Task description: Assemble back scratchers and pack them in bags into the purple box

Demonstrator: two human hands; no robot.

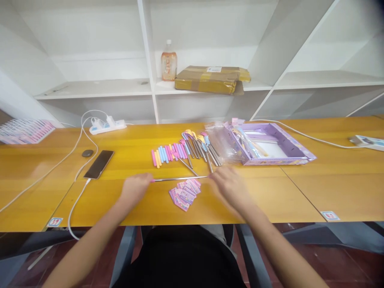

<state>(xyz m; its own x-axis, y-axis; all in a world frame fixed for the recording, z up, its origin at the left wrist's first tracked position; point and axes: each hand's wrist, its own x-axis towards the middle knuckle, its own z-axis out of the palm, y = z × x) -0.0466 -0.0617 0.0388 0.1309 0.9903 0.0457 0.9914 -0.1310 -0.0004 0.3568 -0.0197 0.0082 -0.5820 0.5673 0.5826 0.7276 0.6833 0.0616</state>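
Observation:
A thin silver telescopic rod [180, 178] stretches level between my two hands above the table. My left hand [136, 190] is closed round its left end, where a bit of pink shows. At the other end my right hand [229, 186], slightly blurred, grips the rod; its fingertips are partly hidden. Just beyond lie several telescopic back scratchers [199, 148] with small hand-shaped heads in pink, yellow and blue. Left of them is a row of coloured handle sleeves [168, 154]. Pink and purple printed cards [185, 194] lie fanned out below the rod.
An open purple box [282, 160] with plastic bags [222, 140] stands right. Left are a phone [99, 165] on a white cable, a black mouse-like object [87, 153] and a power strip [108, 126]. A bottle [169, 62] and taped carton [210, 80] sit on the shelf.

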